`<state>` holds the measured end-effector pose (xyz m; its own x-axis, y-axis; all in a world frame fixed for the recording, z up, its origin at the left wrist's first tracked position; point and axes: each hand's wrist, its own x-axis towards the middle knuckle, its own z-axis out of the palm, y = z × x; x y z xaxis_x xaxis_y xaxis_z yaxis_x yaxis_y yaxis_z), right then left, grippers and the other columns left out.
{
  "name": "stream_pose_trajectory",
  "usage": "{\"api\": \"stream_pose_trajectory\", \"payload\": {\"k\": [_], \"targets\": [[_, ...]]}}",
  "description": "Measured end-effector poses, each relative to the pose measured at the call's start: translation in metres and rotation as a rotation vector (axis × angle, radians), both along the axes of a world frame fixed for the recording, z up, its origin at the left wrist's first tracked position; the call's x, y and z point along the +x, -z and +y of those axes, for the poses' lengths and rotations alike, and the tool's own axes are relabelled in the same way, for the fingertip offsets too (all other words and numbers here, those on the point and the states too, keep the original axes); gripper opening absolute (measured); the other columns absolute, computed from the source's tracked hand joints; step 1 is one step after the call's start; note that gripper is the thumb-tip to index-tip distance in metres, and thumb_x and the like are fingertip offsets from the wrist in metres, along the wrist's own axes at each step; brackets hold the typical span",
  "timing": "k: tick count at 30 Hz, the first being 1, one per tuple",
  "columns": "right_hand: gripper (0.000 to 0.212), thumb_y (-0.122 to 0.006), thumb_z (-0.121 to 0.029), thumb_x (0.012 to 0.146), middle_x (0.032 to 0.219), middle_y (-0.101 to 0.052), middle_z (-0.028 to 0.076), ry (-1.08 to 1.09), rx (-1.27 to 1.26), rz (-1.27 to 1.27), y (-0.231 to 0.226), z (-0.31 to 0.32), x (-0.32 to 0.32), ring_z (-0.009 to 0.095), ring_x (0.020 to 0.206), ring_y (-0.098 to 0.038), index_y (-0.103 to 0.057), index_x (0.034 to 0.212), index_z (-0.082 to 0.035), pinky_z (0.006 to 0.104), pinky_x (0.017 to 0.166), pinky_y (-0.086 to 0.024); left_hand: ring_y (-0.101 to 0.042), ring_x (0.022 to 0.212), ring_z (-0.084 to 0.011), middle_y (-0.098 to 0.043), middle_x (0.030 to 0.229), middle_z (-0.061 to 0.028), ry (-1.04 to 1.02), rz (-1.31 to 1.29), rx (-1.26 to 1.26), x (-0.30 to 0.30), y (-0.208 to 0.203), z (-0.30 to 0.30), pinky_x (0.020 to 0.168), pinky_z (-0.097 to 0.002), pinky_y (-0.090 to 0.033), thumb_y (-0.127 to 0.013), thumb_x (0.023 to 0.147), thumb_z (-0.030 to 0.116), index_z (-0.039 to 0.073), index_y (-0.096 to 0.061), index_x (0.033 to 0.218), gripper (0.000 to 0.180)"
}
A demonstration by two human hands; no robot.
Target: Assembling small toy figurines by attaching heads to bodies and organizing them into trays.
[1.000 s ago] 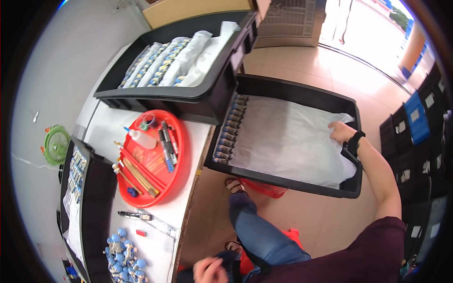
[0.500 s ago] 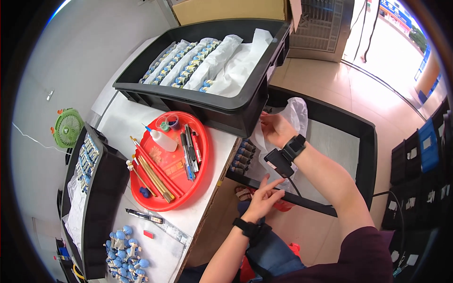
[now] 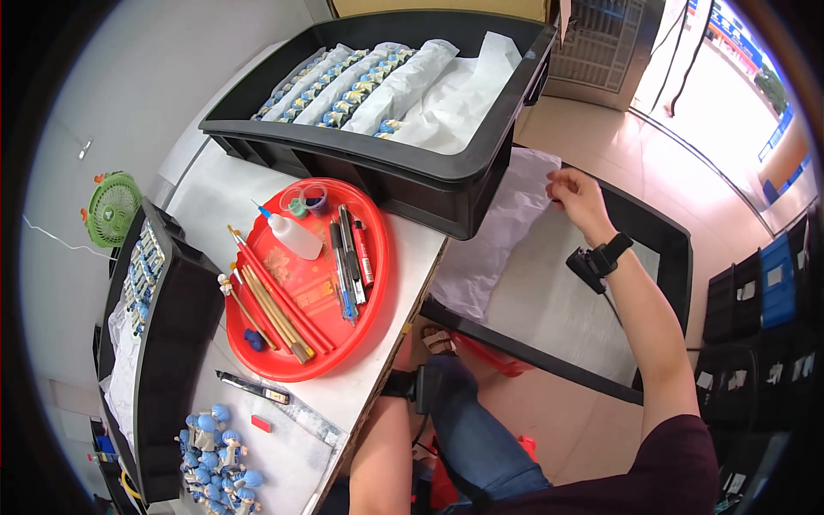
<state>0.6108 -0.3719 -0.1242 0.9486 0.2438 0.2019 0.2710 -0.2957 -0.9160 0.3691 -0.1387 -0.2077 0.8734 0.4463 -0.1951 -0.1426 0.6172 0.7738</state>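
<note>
My right hand (image 3: 579, 202) is at the edge of a sheet of white paper (image 3: 506, 219) in the low black tray (image 3: 558, 373), its bent fingers closed on that edge as far as I can see. The sheet lies fairly flat over the tray's left part. A black strap with a small device (image 3: 596, 264) sits on my right wrist. My left forearm (image 3: 382, 455) reaches forward beside the table edge; its hand is hidden beyond the black wristband (image 3: 399, 384).
A deep black crate (image 3: 343, 146) holds rows of blue-haired figurines between paper. On the table are a red plate (image 3: 378, 283) with brushes, pens and a bottle, a cutter knife (image 3: 253, 387), a red block (image 3: 261, 423) and piled figurines (image 3: 210, 463). Another crate (image 3: 176, 360) stands left.
The raised paper has come down flat and now covers the dark figures in the low tray. My right hand moved right and forward; my left hand went out of sight by the table edge.
</note>
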Motion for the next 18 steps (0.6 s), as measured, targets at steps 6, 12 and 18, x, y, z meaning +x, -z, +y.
{"api": "stream_pose_trajectory", "payload": {"k": [6, 12, 18], "targets": [[0.046, -0.058, -0.018, 0.079, 0.100, -0.056, 0.008, 0.067, -0.088, 0.540, 0.058, -0.002, 0.012, 0.015, 0.080, -0.056, -0.045, 0.122, -0.004, 0.0325, 0.066, -0.050, -0.052, 0.094, -0.0152, -0.054, 0.110, -0.0085, -0.026, 0.015, -0.017, -0.005, 0.016, 0.004, 0.079, -0.0271, -0.044, -0.051, 0.087, 0.013, 0.005, -0.044, 0.123, 0.038], [0.058, -0.063, -0.018, 0.077, 0.116, -0.051, 0.011, -0.137, 0.156, 0.492, 0.088, 0.062, 0.029, 0.023, 0.098, -0.052, -0.038, 0.129, -0.010, 0.0308, 0.078, -0.047, -0.052, 0.094, -0.0152, -0.054, 0.110, -0.0083, -0.069, 0.079, -0.004, -0.029, 0.036, 0.022, 0.080, -0.0272, -0.044, -0.051, 0.087, 0.014, 0.005, -0.044, 0.122, 0.037], [0.044, -0.060, -0.012, 0.074, 0.113, -0.049, 0.017, -0.107, -0.230, -0.523, 0.118, 0.110, 0.057, 0.037, 0.104, -0.044, -0.047, 0.115, -0.004, 0.0387, 0.080, -0.042, -0.052, 0.094, -0.0153, -0.054, 0.110, -0.0081, -0.096, 0.128, 0.011, -0.044, 0.048, 0.038, 0.080, -0.0274, -0.043, -0.051, 0.087, 0.015, 0.006, -0.044, 0.122, 0.037]]}}
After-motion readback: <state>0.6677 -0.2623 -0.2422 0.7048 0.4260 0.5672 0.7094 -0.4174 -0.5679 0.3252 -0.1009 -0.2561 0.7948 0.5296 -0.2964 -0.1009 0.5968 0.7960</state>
